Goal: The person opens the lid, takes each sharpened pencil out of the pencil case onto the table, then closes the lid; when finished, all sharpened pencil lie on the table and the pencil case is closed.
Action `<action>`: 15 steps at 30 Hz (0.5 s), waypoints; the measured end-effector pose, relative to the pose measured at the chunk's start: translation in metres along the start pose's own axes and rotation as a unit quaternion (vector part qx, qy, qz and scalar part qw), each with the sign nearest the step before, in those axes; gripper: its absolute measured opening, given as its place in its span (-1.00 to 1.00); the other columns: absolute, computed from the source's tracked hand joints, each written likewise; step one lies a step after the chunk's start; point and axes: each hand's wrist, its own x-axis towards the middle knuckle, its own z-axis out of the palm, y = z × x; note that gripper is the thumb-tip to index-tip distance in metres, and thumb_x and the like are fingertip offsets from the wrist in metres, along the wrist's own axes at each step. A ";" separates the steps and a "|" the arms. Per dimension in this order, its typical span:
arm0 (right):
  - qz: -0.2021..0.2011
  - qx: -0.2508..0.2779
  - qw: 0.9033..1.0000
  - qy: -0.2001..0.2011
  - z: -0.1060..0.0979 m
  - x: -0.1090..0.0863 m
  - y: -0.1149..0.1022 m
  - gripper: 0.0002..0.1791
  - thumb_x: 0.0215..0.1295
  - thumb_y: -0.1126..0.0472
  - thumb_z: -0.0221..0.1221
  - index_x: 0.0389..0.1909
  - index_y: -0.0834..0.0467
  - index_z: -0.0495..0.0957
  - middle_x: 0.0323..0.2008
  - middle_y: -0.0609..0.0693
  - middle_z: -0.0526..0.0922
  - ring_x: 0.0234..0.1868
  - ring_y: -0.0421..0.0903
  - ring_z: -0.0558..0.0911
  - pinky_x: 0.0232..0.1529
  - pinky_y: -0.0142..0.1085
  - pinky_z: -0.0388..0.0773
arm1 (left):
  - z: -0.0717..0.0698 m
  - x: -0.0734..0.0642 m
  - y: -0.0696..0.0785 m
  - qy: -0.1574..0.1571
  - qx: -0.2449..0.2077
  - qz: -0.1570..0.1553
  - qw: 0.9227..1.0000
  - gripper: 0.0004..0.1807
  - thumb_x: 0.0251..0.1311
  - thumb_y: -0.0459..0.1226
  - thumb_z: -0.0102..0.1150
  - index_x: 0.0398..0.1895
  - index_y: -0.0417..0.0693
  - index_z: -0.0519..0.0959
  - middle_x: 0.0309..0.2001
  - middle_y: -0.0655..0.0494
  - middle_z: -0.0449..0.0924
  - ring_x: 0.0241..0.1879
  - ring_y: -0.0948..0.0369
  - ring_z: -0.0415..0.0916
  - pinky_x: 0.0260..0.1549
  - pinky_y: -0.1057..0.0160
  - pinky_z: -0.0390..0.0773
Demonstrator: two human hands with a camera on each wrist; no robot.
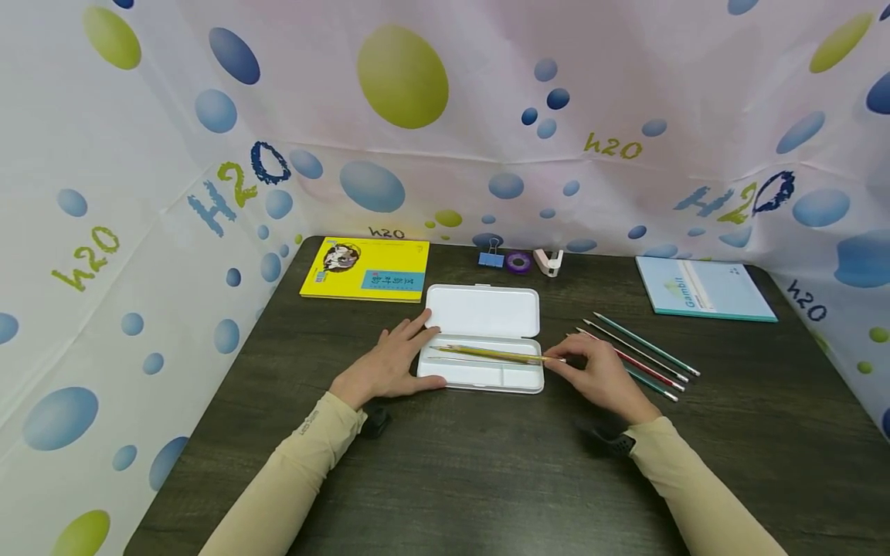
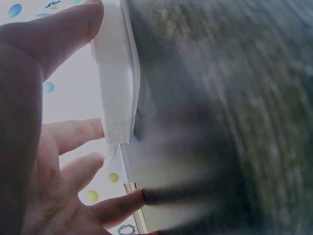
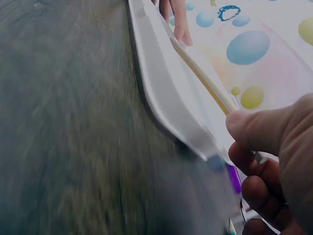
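A white pencil case [image 1: 521,380] lies unfolded on the table, its lid [image 1: 483,310] tipped back on the far side. My left hand [image 1: 392,363] rests at the left end of the case with fingers spread, the thumb along the near corner and the fingertips near the hinge. In the left wrist view, the thumb [image 2: 73,36] touches the case's side wall [image 2: 116,83]. Between thumb and fingertips, my right hand [image 1: 594,371] pinches the end of a yellow pencil [image 1: 497,354]. That pencil lies lengthwise over the case's long compartment, its tip toward the left hand.
Several pencils [image 1: 647,344], green, red and white, lie right of the right hand. Behind the case are a blue binder clip [image 1: 490,259], a purple tape roll [image 1: 518,262] and a white stapler [image 1: 548,262]. A yellow book [image 1: 365,269] lies back left, a light-blue notebook [image 1: 705,289] back right.
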 end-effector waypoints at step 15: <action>0.022 -0.016 0.997 0.074 -0.038 -0.048 0.030 -0.86 0.19 0.30 0.40 -0.26 0.01 0.79 -0.30 -0.18 0.68 -0.28 -0.33 0.55 -0.31 -0.46 0.44 | -0.002 0.001 0.000 -0.008 0.001 -0.001 1.000 0.10 0.10 0.43 0.11 0.58 0.02 0.10 0.61 0.04 -0.26 0.51 -0.21 -0.12 0.30 -0.42 0.04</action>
